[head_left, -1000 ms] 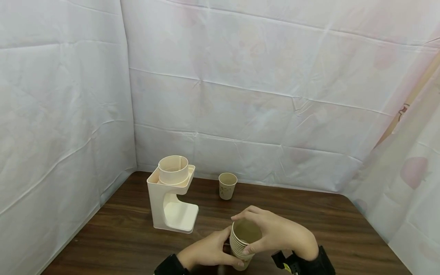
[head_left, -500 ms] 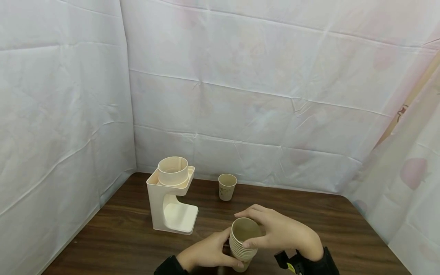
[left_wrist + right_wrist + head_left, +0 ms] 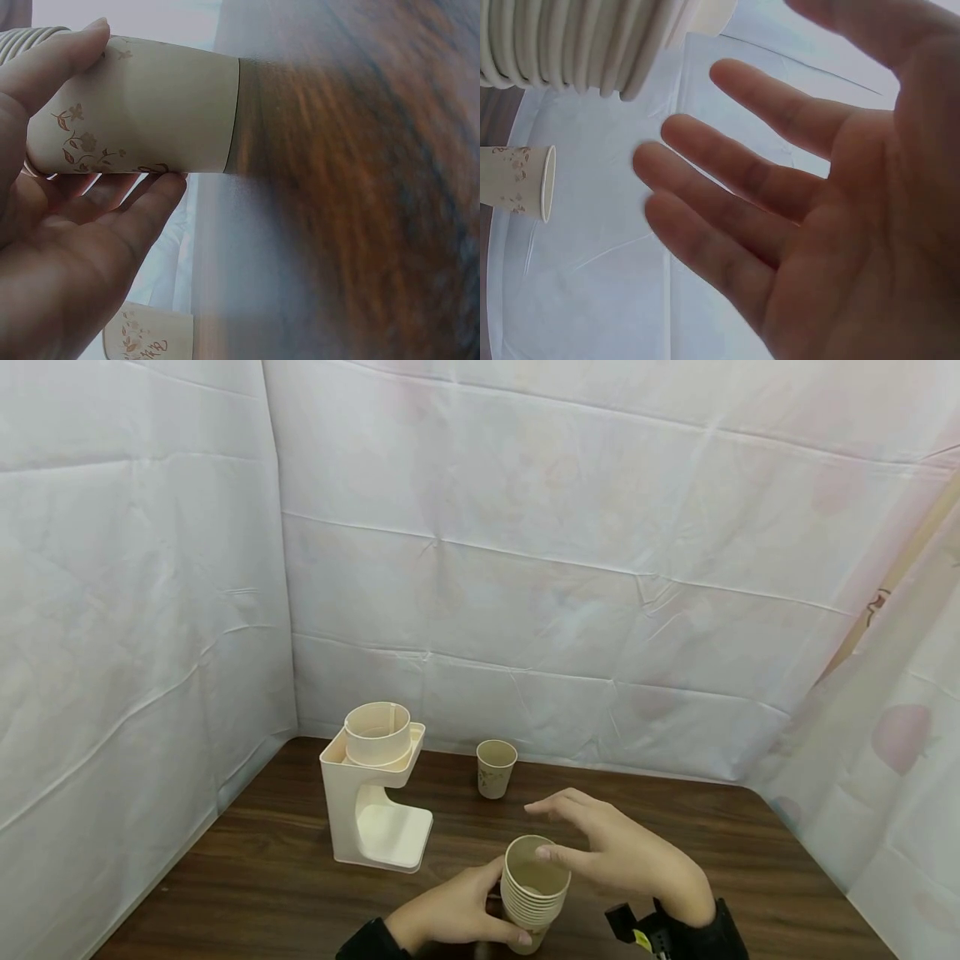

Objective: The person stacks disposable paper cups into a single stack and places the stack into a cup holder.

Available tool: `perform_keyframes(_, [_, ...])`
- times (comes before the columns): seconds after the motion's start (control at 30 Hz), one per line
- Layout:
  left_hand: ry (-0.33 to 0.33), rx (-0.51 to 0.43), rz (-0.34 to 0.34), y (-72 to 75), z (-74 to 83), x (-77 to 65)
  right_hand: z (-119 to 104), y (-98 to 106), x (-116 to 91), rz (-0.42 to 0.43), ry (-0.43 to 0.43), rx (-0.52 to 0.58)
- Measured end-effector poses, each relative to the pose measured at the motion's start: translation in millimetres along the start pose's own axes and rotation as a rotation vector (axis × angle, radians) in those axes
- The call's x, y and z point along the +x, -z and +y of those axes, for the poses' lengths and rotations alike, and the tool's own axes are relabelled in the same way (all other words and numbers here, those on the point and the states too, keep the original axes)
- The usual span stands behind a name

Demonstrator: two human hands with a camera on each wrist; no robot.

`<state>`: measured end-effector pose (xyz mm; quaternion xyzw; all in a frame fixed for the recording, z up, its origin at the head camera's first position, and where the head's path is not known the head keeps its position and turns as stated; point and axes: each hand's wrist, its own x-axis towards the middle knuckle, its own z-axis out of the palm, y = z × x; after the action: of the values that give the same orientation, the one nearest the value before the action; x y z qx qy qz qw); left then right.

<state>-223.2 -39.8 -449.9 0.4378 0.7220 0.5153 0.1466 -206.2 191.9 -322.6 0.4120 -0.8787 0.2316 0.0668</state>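
Note:
A stack of nested beige paper cups stands upright at the table's front. My left hand grips it low down, thumb on one side and fingers on the other; in the left wrist view the lowest cup shows a brown flower print. Just right of the stack's rim hovers my right hand, its fingers spread and nothing in them. The right wrist view shows that palm apart from the stacked rims. Farther back a single paper cup stands upright.
To the left on the dark wooden table is a cream C-shaped stand, a round open holder set in its top. White cloth hangs behind and on both sides.
My right hand has let go of the cup stack's rim and drawn up and to the right. The left hand keeps its grip; the stack stays about where it was.

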Motion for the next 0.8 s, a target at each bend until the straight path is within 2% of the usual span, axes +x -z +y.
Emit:
perform_keyframes(0.23, [0.008,-0.018,0.004,-1.1,2.6,0.0,8.8,-0.1,6.1,0.029,0.007,-0.020])
perform_keyframes(0.5, [0.005,-0.010,0.001,-0.5,3.3,-0.3,23.4,-2.7,16.0,0.070,-0.008,0.018])
perform_keyframes(0.8, [0.001,-0.025,0.001,0.7,2.2,0.1,46.6,-4.7,44.8,0.086,-0.034,0.044])
